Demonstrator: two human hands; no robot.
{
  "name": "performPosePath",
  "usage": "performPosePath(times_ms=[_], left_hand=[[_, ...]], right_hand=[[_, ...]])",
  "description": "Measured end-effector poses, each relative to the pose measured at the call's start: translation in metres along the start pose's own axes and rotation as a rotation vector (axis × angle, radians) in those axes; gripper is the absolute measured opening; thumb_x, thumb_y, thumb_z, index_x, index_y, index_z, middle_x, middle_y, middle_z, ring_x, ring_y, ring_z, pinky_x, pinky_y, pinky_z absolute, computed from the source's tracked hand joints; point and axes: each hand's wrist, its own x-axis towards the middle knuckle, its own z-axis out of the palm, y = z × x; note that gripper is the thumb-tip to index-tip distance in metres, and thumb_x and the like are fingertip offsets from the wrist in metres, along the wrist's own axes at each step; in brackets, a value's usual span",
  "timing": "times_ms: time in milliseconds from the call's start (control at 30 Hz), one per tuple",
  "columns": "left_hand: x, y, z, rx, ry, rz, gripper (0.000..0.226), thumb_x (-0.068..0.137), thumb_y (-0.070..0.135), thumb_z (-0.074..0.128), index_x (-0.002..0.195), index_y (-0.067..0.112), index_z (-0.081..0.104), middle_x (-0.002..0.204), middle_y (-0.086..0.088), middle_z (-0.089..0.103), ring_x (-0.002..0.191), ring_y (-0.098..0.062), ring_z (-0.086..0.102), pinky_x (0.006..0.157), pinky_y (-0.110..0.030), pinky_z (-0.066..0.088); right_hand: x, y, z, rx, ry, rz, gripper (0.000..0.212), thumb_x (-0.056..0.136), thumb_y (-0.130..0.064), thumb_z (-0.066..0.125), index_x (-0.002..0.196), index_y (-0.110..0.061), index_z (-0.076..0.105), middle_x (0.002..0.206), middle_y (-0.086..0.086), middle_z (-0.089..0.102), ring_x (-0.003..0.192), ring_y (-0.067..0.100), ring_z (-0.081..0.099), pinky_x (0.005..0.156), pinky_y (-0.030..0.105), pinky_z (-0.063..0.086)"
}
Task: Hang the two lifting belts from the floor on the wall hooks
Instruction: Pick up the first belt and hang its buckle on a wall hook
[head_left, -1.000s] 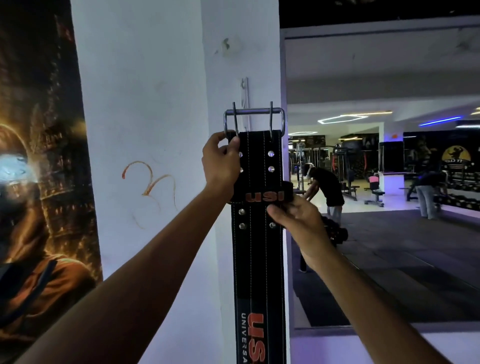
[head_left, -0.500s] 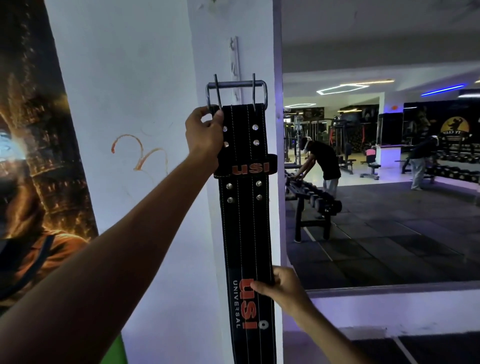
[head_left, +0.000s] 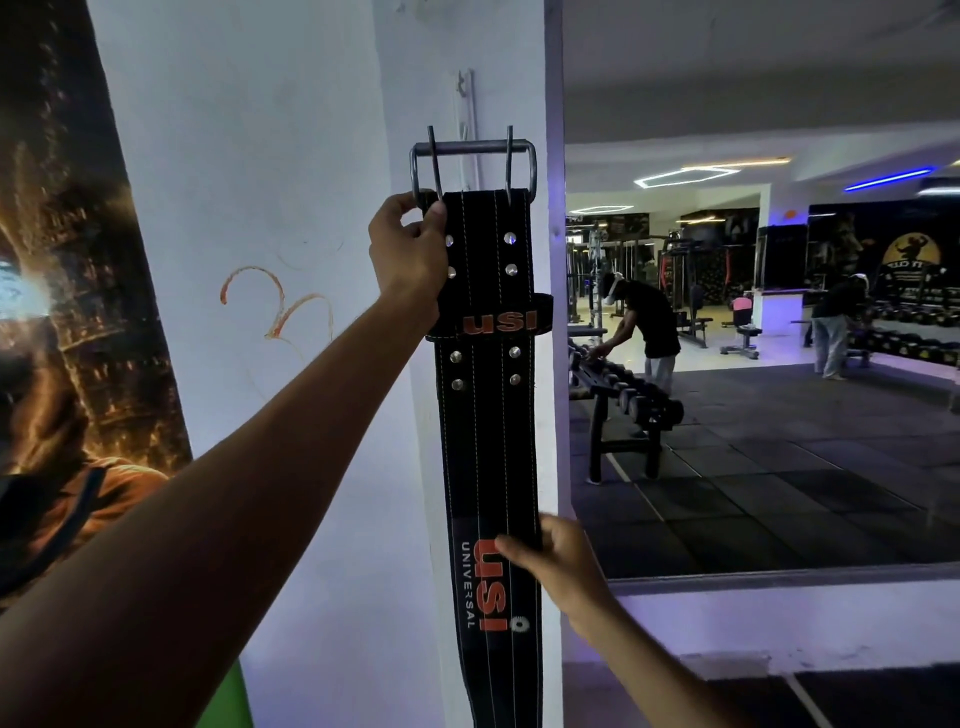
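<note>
Lifting belt, black with white stitching and orange "USI" lettering, is hanging lengthwise against the narrow face of a white pillar, held up in front of the wall rather than lying on the floor. Its steel double-prong buckle is sitting at the top, just in front of a white hook strip fixed to the pillar; whether the buckle is actually catching on a hook cannot be told from here. The left hand is gripping the belt's upper left corner right below the buckle, fingers curled and clenched around the edge. The right hand is resting lower down on the belt's right edge beside the printed logo, thumb lying across the front face and fingers wrapping behind, so it is pinching the strap lightly. A dark keeper loop is circling the belt between the rows of rivets. To the right, a large mirror is reflecting the gym floor.
</note>
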Motion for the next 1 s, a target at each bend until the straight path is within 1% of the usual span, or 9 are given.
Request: performPosePath(times_ms=[67, 167, 267, 433, 500, 600, 733, 867, 1000], left_hand=[[-0.002, -0.003, 0.000, 0.006, 0.000, -0.010, 0.023, 0.100, 0.020, 0.059, 0.121, 0.012, 0.062, 0.087, -0.009, 0.072, 0.065, -0.019, 0.063, 0.048, -0.026, 0.050], [-0.004, -0.002, -0.001, 0.002, 0.000, -0.018, 0.023, 0.100, 0.020, 0.059, 0.122, 0.011, 0.062, 0.085, -0.007, 0.071, 0.062, -0.018, 0.062, 0.047, -0.026, 0.050], [-0.002, 0.000, -0.003, -0.020, 0.002, -0.019, 0.024, 0.100, 0.020, 0.059, 0.123, 0.011, 0.061, 0.082, -0.005, 0.069, 0.060, -0.017, 0.061, 0.049, -0.027, 0.051], [-0.009, -0.001, -0.004, -0.066, -0.010, -0.033, 0.022, 0.100, 0.020, 0.059, 0.121, 0.012, 0.062, 0.082, -0.006, 0.070, 0.065, -0.019, 0.064, 0.060, -0.033, 0.057], [-0.014, -0.001, -0.001, -0.083, -0.030, -0.036, 0.024, 0.100, 0.019, 0.060, 0.122, 0.011, 0.062, 0.082, -0.005, 0.070, 0.066, -0.019, 0.065, 0.059, -0.034, 0.057], [-0.022, 0.002, 0.002, -0.077, -0.060, -0.021, 0.023, 0.101, 0.019, 0.059, 0.122, 0.011, 0.062, 0.083, -0.003, 0.071, 0.070, -0.019, 0.068, 0.062, -0.035, 0.059], [-0.025, 0.007, -0.001, -0.054, -0.025, 0.034, 0.025, 0.102, 0.022, 0.056, 0.125, 0.014, 0.061, 0.086, -0.002, 0.072, 0.074, -0.018, 0.070, 0.066, -0.034, 0.062], [-0.027, 0.008, -0.010, -0.039, -0.040, 0.100, 0.031, 0.101, 0.026, 0.055, 0.132, 0.018, 0.057, 0.091, -0.002, 0.075, 0.081, -0.016, 0.071, 0.082, -0.042, 0.061], [-0.050, -0.020, -0.027, -0.070, -0.099, 0.065, 0.036, 0.100, 0.033, 0.059, 0.134, 0.021, 0.058, 0.093, -0.001, 0.076, 0.082, -0.011, 0.072, 0.076, -0.033, 0.061]], right_hand=[[-0.009, 0.011, -0.001, -0.027, -0.022, 0.029, 0.017, 0.077, -0.017, 0.081, 0.090, -0.017, 0.070, 0.074, -0.011, 0.077, 0.075, 0.004, 0.072, 0.063, 0.012, 0.054], [-0.003, -0.008, -0.009, -0.046, -0.060, 0.007, 0.022, 0.078, -0.030, 0.077, 0.097, -0.021, 0.069, 0.082, -0.010, 0.078, 0.083, 0.006, 0.073, 0.070, 0.014, 0.056], [0.025, -0.062, -0.028, 0.060, 0.066, -0.100, 0.029, 0.089, -0.037, 0.065, 0.114, -0.020, 0.065, 0.093, -0.005, 0.074, 0.087, 0.006, 0.071, 0.080, 0.014, 0.057], [0.067, -0.188, -0.046, 0.184, 0.194, -0.366, 0.035, 0.091, -0.039, 0.062, 0.120, -0.019, 0.061, 0.109, 0.002, 0.070, 0.097, 0.014, 0.070, 0.088, 0.027, 0.058], [0.079, -0.226, -0.041, 0.104, 0.196, -0.388, 0.045, 0.093, -0.037, 0.064, 0.131, -0.016, 0.056, 0.103, -0.005, 0.068, 0.095, 0.007, 0.068, 0.085, 0.025, 0.056], [0.091, -0.256, -0.029, 0.039, 0.193, -0.410, 0.030, 0.091, -0.028, 0.068, 0.118, -0.016, 0.062, 0.085, -0.013, 0.067, 0.073, -0.008, 0.063, 0.064, 0.010, 0.053], [0.094, -0.271, -0.017, 0.093, 0.226, -0.445, 0.020, 0.089, -0.013, 0.071, 0.108, -0.005, 0.068, 0.075, -0.006, 0.070, 0.064, 0.003, 0.065, 0.046, 0.009, 0.048], [0.093, -0.280, -0.009, 0.165, 0.227, -0.440, 0.024, 0.088, -0.011, 0.071, 0.110, -0.001, 0.068, 0.076, -0.002, 0.070, 0.067, 0.010, 0.064, 0.044, 0.010, 0.050], [0.096, -0.279, -0.004, 0.164, 0.228, -0.425, 0.023, 0.088, -0.013, 0.073, 0.109, -0.005, 0.068, 0.076, -0.004, 0.070, 0.068, 0.008, 0.063, 0.041, 0.010, 0.047]])
